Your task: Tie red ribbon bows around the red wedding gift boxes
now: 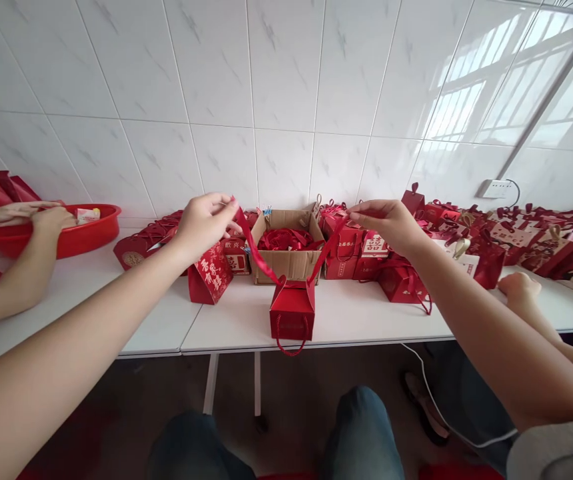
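Note:
A small red gift box (pixel 292 310) stands upright near the table's front edge, its twisted cord handle hanging down the front. A red ribbon (pixel 256 252) runs through its top, with both ends drawn up and apart in a V. My left hand (pixel 209 223) pinches one end, up and to the left of the box. The other end is pinched by my right hand (pixel 385 223), up and to the right. Behind the gift box sits an open cardboard box (pixel 286 265) holding a heap of red ribbon (pixel 286 239).
Red gift boxes (pixel 210 275) crowd both sides of the cardboard box, with many more at far right. At left, another person's hands (pixel 49 217) are over a red basin (pixel 101 227); a third person's hand (pixel 519 285) rests at right. A tiled wall bounds the white table (pixel 236 323).

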Motion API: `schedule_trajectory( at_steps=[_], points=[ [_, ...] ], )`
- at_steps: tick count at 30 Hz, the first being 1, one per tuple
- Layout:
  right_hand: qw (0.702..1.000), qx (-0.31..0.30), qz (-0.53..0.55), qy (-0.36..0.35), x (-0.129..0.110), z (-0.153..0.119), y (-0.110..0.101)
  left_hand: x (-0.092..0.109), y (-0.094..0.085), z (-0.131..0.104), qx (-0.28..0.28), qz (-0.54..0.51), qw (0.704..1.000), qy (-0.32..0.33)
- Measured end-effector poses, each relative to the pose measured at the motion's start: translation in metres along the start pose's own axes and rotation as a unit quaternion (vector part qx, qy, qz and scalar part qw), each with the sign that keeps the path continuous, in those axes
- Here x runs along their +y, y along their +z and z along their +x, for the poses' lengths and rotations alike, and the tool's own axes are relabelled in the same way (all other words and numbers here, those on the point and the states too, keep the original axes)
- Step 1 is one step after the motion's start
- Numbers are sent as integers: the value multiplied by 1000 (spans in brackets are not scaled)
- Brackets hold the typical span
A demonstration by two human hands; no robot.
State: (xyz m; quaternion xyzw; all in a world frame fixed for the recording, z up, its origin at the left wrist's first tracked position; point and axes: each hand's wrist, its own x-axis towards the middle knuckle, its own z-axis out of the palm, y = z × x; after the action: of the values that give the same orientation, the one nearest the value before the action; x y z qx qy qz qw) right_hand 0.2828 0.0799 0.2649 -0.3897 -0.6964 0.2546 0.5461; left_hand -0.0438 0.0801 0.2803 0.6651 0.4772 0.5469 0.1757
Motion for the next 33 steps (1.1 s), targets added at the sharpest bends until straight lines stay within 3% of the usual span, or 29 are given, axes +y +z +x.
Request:
schedule_trajectory(
  at_steps=[5, 10, 15, 20, 22, 28, 33],
  points=[
    [995, 37, 92, 22, -6, 4, 2, 19, -5, 6, 27, -86, 996, 19],
    [963, 30, 246, 105, -9, 14, 35, 24, 16, 10, 28, -134, 990, 39],
    [952, 18, 296, 73, -18, 20, 72, 31, 41, 13, 19, -179, 982, 62],
    [928, -71, 364, 41, -31, 21, 103, 46, 51, 13, 30, -171, 981, 90],
    [920, -80, 382, 35, -33, 19, 115, 48, 53, 12, 31, -165, 982, 88],
    [921, -27, 387, 18, -26, 16, 131, 38, 48, 5, 7, -210, 976, 58],
    [918, -57, 391, 33, -28, 15, 126, 14, 48, -5, -76, -314, 946, 20]
  ],
)
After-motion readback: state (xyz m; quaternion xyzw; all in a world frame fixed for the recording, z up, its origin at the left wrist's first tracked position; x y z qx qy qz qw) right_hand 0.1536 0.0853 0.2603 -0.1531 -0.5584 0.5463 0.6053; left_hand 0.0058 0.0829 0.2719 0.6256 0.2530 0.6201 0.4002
